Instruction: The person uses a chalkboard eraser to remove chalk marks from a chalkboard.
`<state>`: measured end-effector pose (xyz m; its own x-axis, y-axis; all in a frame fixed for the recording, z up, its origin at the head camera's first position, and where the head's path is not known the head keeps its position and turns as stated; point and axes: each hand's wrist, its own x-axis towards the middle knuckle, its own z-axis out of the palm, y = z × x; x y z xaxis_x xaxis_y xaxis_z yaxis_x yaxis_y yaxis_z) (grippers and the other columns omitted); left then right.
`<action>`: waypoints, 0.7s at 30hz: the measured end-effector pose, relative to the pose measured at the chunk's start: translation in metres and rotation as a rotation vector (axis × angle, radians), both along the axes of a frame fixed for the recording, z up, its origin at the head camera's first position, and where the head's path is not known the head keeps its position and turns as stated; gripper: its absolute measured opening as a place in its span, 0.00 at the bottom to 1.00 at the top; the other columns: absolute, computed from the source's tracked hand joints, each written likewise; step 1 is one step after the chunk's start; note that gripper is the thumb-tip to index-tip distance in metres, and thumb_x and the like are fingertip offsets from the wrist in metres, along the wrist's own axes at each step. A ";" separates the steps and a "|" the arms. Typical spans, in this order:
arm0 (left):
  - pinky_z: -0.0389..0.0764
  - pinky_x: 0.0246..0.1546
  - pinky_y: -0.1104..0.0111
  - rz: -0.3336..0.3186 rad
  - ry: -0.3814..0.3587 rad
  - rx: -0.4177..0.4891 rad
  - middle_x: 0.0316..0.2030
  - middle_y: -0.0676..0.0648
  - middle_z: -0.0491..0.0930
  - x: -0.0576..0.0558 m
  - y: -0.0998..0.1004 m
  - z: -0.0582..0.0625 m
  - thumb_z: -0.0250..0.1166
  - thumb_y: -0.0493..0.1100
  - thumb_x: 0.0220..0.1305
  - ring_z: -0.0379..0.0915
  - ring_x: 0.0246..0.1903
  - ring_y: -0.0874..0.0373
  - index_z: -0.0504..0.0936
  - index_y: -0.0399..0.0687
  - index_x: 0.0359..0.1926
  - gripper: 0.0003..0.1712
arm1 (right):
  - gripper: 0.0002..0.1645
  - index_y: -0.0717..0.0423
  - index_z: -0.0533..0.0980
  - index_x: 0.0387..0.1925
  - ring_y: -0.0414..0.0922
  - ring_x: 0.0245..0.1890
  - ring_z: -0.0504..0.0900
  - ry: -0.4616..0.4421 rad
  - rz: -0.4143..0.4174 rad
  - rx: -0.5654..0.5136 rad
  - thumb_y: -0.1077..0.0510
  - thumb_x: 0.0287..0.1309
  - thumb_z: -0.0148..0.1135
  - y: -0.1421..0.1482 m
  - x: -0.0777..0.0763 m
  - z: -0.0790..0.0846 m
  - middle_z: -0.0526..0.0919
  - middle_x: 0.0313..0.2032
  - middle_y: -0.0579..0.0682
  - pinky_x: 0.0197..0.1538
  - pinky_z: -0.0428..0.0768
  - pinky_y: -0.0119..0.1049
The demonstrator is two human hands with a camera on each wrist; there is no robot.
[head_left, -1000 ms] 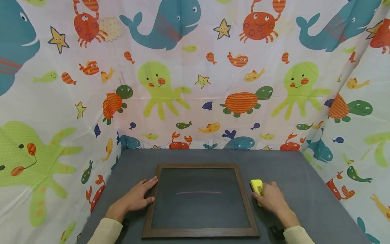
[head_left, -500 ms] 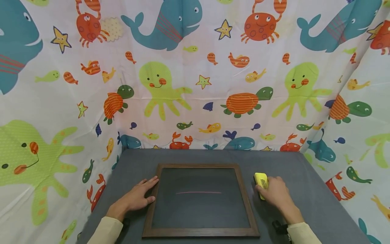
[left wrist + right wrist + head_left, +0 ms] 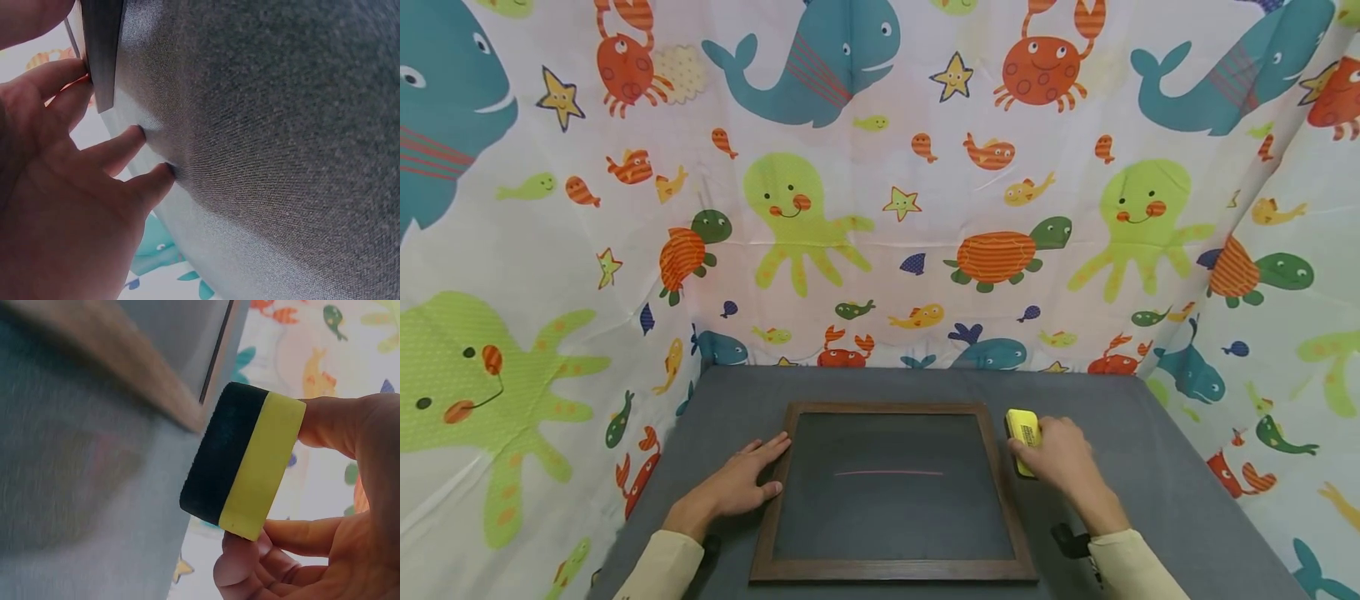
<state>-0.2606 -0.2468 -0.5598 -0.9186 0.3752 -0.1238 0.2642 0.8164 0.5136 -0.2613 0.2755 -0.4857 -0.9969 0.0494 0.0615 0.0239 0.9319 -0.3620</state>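
A small chalkboard (image 3: 895, 517) in a brown wooden frame lies flat, with one thin pink chalk line (image 3: 889, 472) across its upper half. My left hand (image 3: 733, 487) rests at the frame's left side, fingers straight. In the left wrist view, some fingertips touch the frame's edge (image 3: 103, 56) and others touch the grey cloth. My right hand (image 3: 1063, 462) grips a chalkboard eraser (image 3: 1024, 442) between thumb and fingers, just right of the frame. The right wrist view shows the eraser's yellow body (image 3: 262, 465) and its black felt (image 3: 225, 450), which faces the board's side.
Grey cloth (image 3: 925, 383) covers the table around the board. Behind and on both sides hangs a white curtain (image 3: 880, 283) printed with sea animals. A dark wrist strap (image 3: 1070, 542) shows at the right sleeve.
My right hand with the eraser first moved slightly away and to the right, then back left and a little farther from me, nearer the frame. The left hand stays in place.
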 end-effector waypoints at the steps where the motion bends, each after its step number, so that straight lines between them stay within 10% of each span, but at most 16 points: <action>1: 0.49 0.68 0.30 0.000 0.002 0.002 0.79 0.52 0.51 0.000 0.000 0.000 0.67 0.48 0.67 0.44 0.76 0.32 0.58 0.54 0.78 0.43 | 0.37 0.70 0.76 0.47 0.51 0.32 0.74 -0.001 0.003 -0.004 0.38 0.56 0.67 -0.004 0.000 0.000 0.75 0.31 0.58 0.25 0.72 0.41; 21: 0.48 0.69 0.30 -0.014 0.046 0.004 0.79 0.51 0.52 -0.002 -0.002 -0.008 0.66 0.48 0.67 0.46 0.76 0.32 0.58 0.52 0.78 0.43 | 0.33 0.63 0.77 0.38 0.48 0.26 0.73 -0.025 0.057 0.004 0.38 0.48 0.73 -0.081 -0.001 -0.029 0.75 0.26 0.52 0.29 0.73 0.43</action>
